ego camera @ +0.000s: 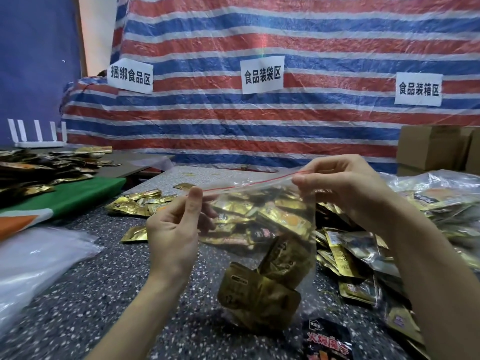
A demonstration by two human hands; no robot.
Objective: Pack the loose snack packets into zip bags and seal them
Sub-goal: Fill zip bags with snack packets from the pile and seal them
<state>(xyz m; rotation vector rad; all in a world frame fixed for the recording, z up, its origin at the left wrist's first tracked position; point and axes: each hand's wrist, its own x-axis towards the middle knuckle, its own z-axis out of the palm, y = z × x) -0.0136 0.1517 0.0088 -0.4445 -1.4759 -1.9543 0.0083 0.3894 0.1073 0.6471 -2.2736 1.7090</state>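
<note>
Just above the speckled desk [104, 294], both hands hold a clear zip bag [283, 224] up by its top edge. The left hand [172, 227] pinches the near end of the red-lined zip strip [246, 184] between thumb and fingers. The right hand [337, 188], higher and farther off, pinches the other end, so the strip slants upward between them. Whether the strip is pressed closed cannot be told. A few gold snack packets [262, 289] sag at the bottom of the bag, below and between the two wrists. Past both hands, loose packets [135, 203] lie scattered on the desk, seen partly through the bag. A thicker heap [345, 258] lies under the right forearm. A black and red packet [327, 341] lies just inside the right elbow. Left of the left hand sit a stack of clear plastic [33, 261] and a green cloth [78, 193]. Cardboard boxes [428, 149] stand beyond the right hand, in front of a striped tarp [259, 126].
</note>
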